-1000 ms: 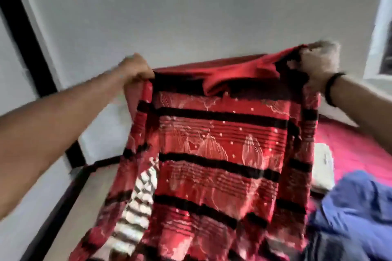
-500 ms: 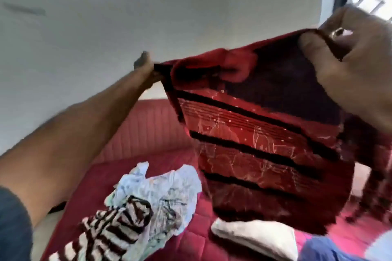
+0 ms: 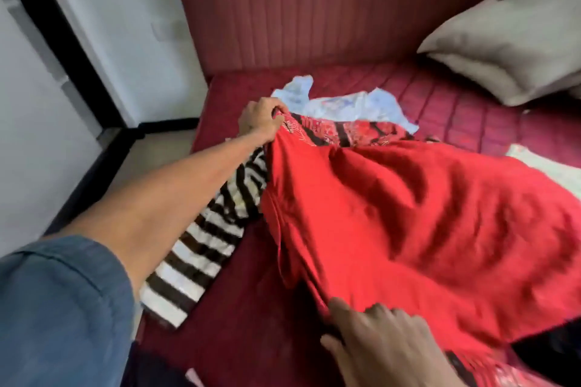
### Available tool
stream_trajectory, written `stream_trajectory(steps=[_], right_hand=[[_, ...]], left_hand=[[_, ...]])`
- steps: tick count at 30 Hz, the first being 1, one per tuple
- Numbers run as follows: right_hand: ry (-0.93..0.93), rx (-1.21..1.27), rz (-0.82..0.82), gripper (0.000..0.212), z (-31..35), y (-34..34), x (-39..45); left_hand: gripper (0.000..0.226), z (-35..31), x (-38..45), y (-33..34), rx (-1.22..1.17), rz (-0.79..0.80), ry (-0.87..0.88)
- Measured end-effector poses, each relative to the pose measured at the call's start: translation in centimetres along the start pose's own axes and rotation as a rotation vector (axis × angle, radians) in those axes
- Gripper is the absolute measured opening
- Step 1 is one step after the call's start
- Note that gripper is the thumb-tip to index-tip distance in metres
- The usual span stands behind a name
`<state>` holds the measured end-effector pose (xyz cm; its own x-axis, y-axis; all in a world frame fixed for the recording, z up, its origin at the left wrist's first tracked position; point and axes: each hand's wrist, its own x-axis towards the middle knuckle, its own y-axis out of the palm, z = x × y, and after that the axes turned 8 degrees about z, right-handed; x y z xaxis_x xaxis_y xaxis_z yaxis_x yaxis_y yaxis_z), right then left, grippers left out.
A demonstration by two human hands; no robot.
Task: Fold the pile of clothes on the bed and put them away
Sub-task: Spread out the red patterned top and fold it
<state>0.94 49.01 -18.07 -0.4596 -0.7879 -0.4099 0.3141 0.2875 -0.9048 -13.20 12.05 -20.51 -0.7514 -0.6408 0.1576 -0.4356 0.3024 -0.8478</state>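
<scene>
A red garment (image 3: pixel 424 223) with black-striped patterned trim lies spread over the dark red bed (image 3: pixel 456 104). My left hand (image 3: pixel 261 119) grips its far corner, near the bed's left side. My right hand (image 3: pixel 383 345) pinches the near edge of the same garment at the bottom of the view. Under the red cloth lie a black-and-white striped garment (image 3: pixel 201 245) and a pale blue-white printed garment (image 3: pixel 339 104).
A padded red headboard (image 3: pixel 330 3) stands at the back. A grey pillow (image 3: pixel 509 50) lies at the right, and a white cloth (image 3: pixel 556 166) shows at the right edge. White wall and floor with black trim (image 3: pixel 103 148) run along the bed's left side.
The red garment was held up in the air by both hands; now it is down on the bed, laid over the other clothes, with the plain red side up.
</scene>
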Motion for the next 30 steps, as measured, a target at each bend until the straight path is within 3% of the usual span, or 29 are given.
stream_trajectory(steps=[1, 3, 5, 11, 16, 21, 23, 25, 27, 28, 30], right_hand=[[-0.037, 0.044, 0.063, 0.044, 1.0, 1.4, 1.5], [-0.084, 0.140, 0.380, 0.056, 3.2, 4.3, 4.4], [-0.119, 0.272, 0.471, 0.057, 5.4, 5.7, 6.4], [-0.303, 0.485, 0.419, 0.050, 11.4, 9.9, 9.7], [-0.304, 0.673, 0.335, 0.032, 13.4, 13.9, 11.4], [-0.279, 0.938, 0.404, 0.034, 10.8, 13.7, 10.0], [-0.317, 0.956, 0.321, 0.027, 8.4, 12.7, 8.5], [-0.297, 0.934, 0.112, 0.023, 4.7, 12.1, 7.3], [-0.195, 0.857, -0.086, 0.022, -0.6, 11.9, 6.3], [-0.101, 0.816, -0.162, 0.019, -3.9, 11.9, 5.6], [0.140, 0.738, -0.296, 0.015, -11.5, 11.9, 3.4]], left_hand=[[0.026, 1.8, -0.2, 0.6, 0.061, 0.029, 0.027], [0.025, 5.9, -0.3, 1.5, 0.199, 0.082, 0.083], [0.025, 9.1, -0.6, 1.8, 0.309, 0.127, 0.138], [0.039, 15.4, -3.0, 1.6, 0.531, 0.126, 0.205], [0.054, 19.0, -4.3, 1.4, 0.688, 0.145, 0.183], [0.050, 19.2, -4.9, 3.7, 0.596, 0.264, 0.112], [0.055, 18.1, -5.5, 5.2, 0.556, 0.330, 0.046], [0.061, 16.2, -7.4, 5.9, 0.494, 0.304, 0.017], [0.059, 13.6, -10.4, 6.4, 0.421, 0.174, 0.222], [0.049, 12.1, -12.7, 6.5, 0.383, 0.127, 0.404], [0.040, 10.6, -17.7, 7.6, 0.293, 0.291, 0.764]])
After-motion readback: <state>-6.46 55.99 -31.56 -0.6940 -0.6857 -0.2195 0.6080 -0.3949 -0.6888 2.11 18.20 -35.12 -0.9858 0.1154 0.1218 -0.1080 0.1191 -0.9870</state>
